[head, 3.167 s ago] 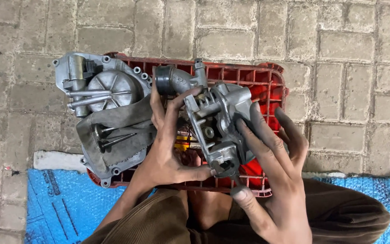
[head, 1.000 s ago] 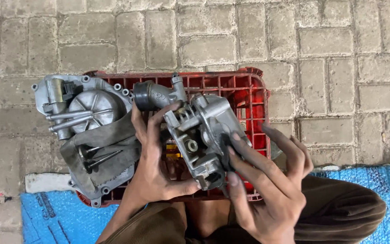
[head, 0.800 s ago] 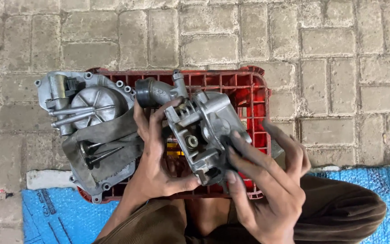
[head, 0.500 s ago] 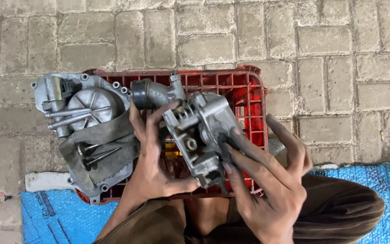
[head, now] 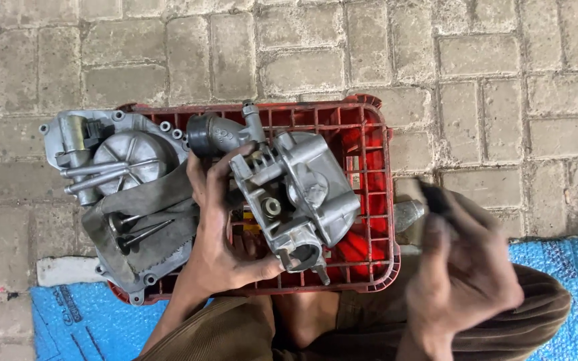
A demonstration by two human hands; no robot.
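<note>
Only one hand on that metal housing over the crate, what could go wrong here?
1. The left hand alone holds the grey metal housing above the red crate; the right hand is off it and blurred, so the housing may tip or drop.
2. The engine cover overhangs the crate's left rim, with loose rods on it; a knock might slide them off.

right hand (head: pixel 459 277) blurred; crate (head: pixel 369 160) partly hidden

1. One red plastic crate (head: pixel 369 167).
2. One grey metal engine part (head: pixel 302 194), held.
3. One large grey engine cover (head: pixel 128 200) lying across the crate's left edge.
4. One black rubber intake hose (head: pixel 219 134).
5. Two hands: left hand (head: pixel 219 247), right hand (head: pixel 459 281), blurred.
6. One blue mat (head: pixel 81 321).
</note>
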